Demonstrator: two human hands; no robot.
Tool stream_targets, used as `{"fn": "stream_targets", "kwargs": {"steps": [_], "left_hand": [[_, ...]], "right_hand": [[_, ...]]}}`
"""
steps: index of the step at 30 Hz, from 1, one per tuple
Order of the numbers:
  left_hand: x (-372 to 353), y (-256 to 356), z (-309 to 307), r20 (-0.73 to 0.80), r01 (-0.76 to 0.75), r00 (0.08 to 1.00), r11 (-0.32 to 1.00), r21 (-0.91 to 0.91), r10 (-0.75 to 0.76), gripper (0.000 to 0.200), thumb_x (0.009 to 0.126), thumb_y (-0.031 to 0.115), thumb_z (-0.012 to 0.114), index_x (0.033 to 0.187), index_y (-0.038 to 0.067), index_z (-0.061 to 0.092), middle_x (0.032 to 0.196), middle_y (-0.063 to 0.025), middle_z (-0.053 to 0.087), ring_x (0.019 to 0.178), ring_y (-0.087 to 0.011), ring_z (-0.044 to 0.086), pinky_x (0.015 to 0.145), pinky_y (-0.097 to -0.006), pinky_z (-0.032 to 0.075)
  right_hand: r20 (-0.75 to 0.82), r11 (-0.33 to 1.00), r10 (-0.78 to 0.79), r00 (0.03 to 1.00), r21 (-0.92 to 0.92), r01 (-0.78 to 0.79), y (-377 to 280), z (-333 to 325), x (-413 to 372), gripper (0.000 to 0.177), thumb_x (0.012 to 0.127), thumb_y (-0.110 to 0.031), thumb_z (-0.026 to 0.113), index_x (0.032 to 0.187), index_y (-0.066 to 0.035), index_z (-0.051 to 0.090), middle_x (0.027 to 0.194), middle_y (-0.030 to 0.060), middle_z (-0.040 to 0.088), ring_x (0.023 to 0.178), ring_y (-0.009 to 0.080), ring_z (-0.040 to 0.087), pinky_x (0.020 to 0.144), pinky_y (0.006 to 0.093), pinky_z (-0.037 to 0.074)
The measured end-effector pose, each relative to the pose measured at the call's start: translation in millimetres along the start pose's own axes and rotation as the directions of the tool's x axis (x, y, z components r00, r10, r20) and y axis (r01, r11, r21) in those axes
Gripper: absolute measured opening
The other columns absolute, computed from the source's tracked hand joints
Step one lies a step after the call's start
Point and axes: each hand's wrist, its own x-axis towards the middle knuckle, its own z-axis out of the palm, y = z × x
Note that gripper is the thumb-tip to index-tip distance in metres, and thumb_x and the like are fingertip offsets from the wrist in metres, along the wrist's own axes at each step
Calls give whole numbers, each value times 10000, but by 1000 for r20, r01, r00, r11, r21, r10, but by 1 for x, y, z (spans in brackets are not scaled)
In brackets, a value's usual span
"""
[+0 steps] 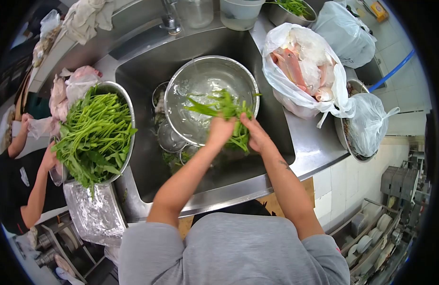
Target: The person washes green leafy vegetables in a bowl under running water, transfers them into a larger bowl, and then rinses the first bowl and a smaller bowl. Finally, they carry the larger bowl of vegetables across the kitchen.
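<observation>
In sink [274, 128], over basin's [174, 90] near-R rim: bunch of greens [239, 133]. L hand [222, 130] closed round stems; R hand [257, 135] fairly straight, set against bunch; exact fingertip contact n/v (blur).

Handling, est.: light; leaves limp, bruise easily; stems firmer, may snap; prob. slippery wet. Rec. loose full-hand hold mid-stem, not by leaf tips.

Beyond: pan [131, 111] heaped w/ similar greens, L side; open bag [300, 108] w/ fish, R side; tap [170, 21] at back.
</observation>
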Motion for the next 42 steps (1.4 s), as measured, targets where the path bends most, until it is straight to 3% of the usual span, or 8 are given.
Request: {"fn": "stream_targets", "kwargs": {"steps": [3,6,9,13,17,20,28,42], "left_hand": [[-2,15,25,163,-270,961,869,415,221,504,809,389,510,1125,-4,538,1010,-243,602,887,-409,585,762,-441,468],[11,31,18,620,-184,753,836,517,-218,554,783,419,547,1180,35,512,1102,-186,597,994,-348,572,859,-414,432],[10,50,-30,791,349,610,913,-211,-50,603,777,403,552,1283,91,449,1286,-156,488,1147,-282,487,938,-380,383],[6,52,-84,395,19,916,974,-224,73,700,806,267,520,1427,149,218,1453,-131,233,1265,-269,340,951,-457,360],[13,-29,-117,53,303,952,898,-320,-303,580,791,152,489,1355,162,352,1353,-196,379,1104,-336,497,824,-443,453],[52,-211,-115,-432,384,867,885,261,-249,485,731,145,584,1198,63,486,1052,-168,546,917,-290,575,694,-429,489],[20,-129,-105,-212,334,787,688,-644,-580,145,679,17,566,819,-7,536,580,-73,495,382,-166,421,314,-285,284],[-1,-51,-132,-560,78,828,995,60,-31,214,649,45,532,818,-32,638,647,-121,625,534,-219,603,506,-357,462]], "right_hand": [[-81,977,179,980,135,-167,4,-4,21,632,743,-415,706,1221,-62,490,1182,110,548,1055,232,531,946,348,381],[-236,970,235,943,117,-212,9,-38,36,391,768,-260,634,1085,-43,561,1006,115,611,898,248,597,821,385,467],[-268,962,173,948,253,-104,18,-54,45,356,768,-211,599,1062,-17,551,972,133,611,838,276,615,755,422,511],[-150,906,139,979,418,-65,8,-50,39,337,780,-192,570,1050,7,539,964,148,608,823,292,620,732,425,540],[-229,884,106,968,468,14,-5,-30,22,361,793,-199,551,1089,5,526,983,151,607,864,299,613,786,447,521],[-224,890,108,969,456,6,-2,-34,25,387,786,-213,543,1109,0,523,1000,151,606,867,296,610,787,446,517],[-270,958,52,961,287,28,-8,-34,23,393,802,-270,536,1093,-7,551,968,132,626,824,269,621,735,407,525],[-167,934,61,984,357,2,-4,-39,25,381,821,-273,537,1103,-16,554,987,125,629,825,259,623,740,393,519]]}}
